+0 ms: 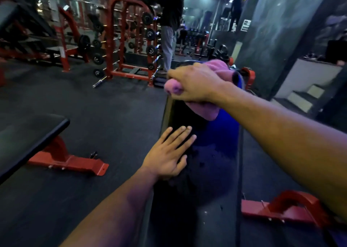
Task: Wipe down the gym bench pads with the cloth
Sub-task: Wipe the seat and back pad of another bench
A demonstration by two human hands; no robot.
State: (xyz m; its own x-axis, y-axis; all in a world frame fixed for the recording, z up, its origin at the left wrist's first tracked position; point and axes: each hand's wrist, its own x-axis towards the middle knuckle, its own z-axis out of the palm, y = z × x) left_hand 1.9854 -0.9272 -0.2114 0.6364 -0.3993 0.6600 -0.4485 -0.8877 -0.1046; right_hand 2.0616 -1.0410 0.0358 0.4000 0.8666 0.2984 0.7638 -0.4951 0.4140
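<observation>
A long black bench pad (212,162) runs away from me down the middle of the view, with a blue sheen on its right half. My right hand (195,83) is at the pad's far part, closed around a bunched pink cloth (204,111) that bulges out above and below the fist and rests on the pad. My left hand (169,153) lies flat on the pad's left edge nearer to me, fingers spread, holding nothing.
A second black bench pad (28,139) on a red frame (69,162) stands at the left. A red rack with dumbbells (131,40) is behind, with a person (169,31) standing beside it. The bench's red foot (285,207) sticks out at the right. Steps (304,96) rise at far right.
</observation>
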